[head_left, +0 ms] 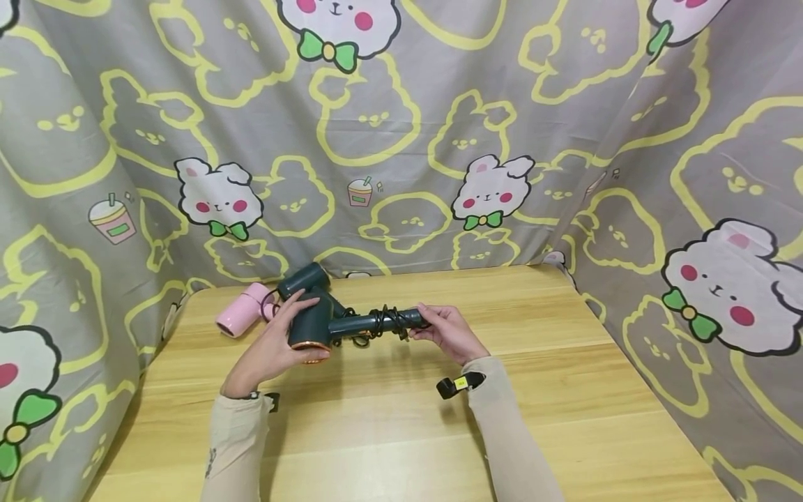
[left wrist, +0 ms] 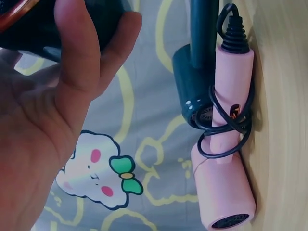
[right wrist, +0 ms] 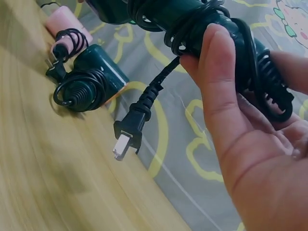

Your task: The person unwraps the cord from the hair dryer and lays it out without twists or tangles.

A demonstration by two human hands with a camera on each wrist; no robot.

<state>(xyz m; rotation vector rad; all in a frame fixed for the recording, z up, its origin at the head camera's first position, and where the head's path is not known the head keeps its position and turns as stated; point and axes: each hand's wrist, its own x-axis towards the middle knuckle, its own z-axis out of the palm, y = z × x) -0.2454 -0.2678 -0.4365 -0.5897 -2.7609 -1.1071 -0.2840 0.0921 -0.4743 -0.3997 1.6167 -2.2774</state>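
Both hands hold a dark green hair dryer [head_left: 311,322] with a copper-coloured rim, its handle pointing right. My left hand [head_left: 274,346] grips the dryer's head, fingers over the top and thumb at the rim. At the handle's far end, my right hand [head_left: 450,333] pinches it between thumb and fingers. A black cord is wound round the handle, and its two-pin plug [right wrist: 129,129] dangles free in the right wrist view. Behind the held dryer lies a second dark green hair dryer [head_left: 306,279], partly hidden. Beside that one is a pink hair dryer [head_left: 241,314] with its cord wrapped round the handle [left wrist: 233,72].
The wooden table [head_left: 401,432] carries the two other dryers at its back left. A grey patterned curtain [head_left: 389,139] hangs along the back and both sides. A small black device [head_left: 461,383] is strapped at the right wrist.
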